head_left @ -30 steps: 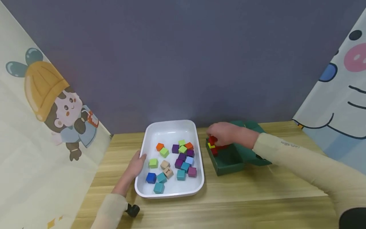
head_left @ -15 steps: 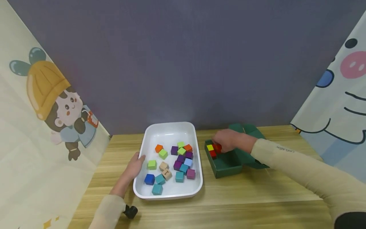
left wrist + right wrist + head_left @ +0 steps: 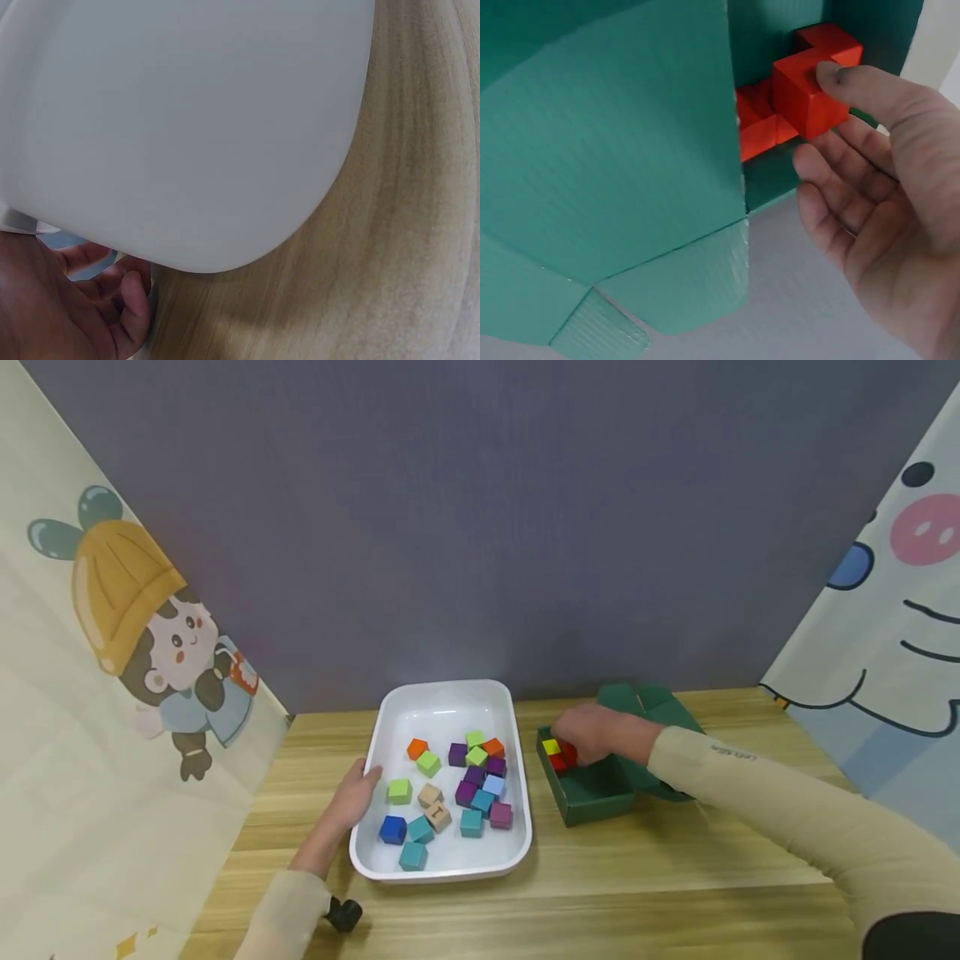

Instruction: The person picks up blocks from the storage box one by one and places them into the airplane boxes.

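My left hand [image 3: 351, 797] grips the left rim of a white tray [image 3: 527, 810], its thumb over the edge. From the left wrist view, the fingers [image 3: 135, 307] curl below the tray's side. My right hand [image 3: 585, 735] reaches into a green cardboard box [image 3: 597, 812]. Thumb and fingers pinch a red cube [image 3: 795, 90], seen in the right wrist view, with other red cubes [image 3: 756, 135] right beside it. A yellow cube [image 3: 551, 747] and a red cube sit along the box's left wall. My right hand partly hides the box's far end.
Several coloured cubes lie in the tray: green [image 3: 400, 791], purple [image 3: 466, 792], teal [image 3: 413, 857], orange [image 3: 417, 749], and wooden ones [image 3: 437, 816]. The box's lid [image 3: 652, 777] stands open on the right. A dark wall [image 3: 480, 527] rises behind the wooden table [image 3: 600, 902].
My right hand has moved slightly right and lower into the box with the red cube, uncovering more of the yellow cube. My left hand keeps its grip on the tray. The head view has shifted a little.
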`<state>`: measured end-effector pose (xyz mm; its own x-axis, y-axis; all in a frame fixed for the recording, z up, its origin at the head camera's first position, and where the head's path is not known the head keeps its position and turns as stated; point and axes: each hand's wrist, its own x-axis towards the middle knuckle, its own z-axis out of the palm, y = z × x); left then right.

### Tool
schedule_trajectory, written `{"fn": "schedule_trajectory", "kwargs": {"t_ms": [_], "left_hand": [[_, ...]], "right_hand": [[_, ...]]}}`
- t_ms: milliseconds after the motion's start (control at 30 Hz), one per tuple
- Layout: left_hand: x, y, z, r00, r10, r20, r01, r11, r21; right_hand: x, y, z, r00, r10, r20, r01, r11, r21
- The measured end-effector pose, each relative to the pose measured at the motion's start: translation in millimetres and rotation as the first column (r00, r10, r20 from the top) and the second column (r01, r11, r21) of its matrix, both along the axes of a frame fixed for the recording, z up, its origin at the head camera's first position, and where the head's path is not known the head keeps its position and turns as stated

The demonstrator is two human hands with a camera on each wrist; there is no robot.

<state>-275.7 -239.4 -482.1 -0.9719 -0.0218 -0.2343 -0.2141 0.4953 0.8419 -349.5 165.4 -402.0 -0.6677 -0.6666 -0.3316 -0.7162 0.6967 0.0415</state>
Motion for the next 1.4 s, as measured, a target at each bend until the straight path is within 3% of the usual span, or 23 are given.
{"fn": "schedule_trajectory", "kwargs": {"t_ms": [433,833,1000,1100,1267,1400], "left_hand": [[0.1,1.0,-0.4,1.0,-0.001,-0.008,0.001,1.0,0.015],[-0.3,0.3,-2.0,1.0,-0.001,-0.015,0.001,1.0,0.007],[0.6,2.3,-6.2,1.0,0.005,-0.01,-0.005,1.0,0.029],[0.5,2.5,-8.3,1.0,-0.001,-0.011,0.002,1.0,0.027],[-2.6,-0.1,-4.7,1.0,0.01,-0.024,-0.01,1.0,-0.012],[-5.4,-1.0,-3.1,1.0,0.005,-0.013,-0.005,1.0,-0.007]], "right_hand": [[-6.7,2.4,-23.4,0.998,0.059,-0.036,-0.059,0.998,0.007],[-4.9,2.0,-20.8,0.994,0.089,-0.061,-0.088,0.996,0.017],[-1.1,-0.4,-14.0,0.993,0.098,-0.068,-0.098,0.995,0.007],[3.6,-11.6,-0.1,0.989,0.102,-0.106,-0.106,0.994,-0.025],[10.1,-56.0,35.0,0.988,0.078,-0.131,-0.09,0.992,-0.089],[7.9,-98.8,40.8,0.996,0.043,-0.082,-0.048,0.997,-0.056]]}}
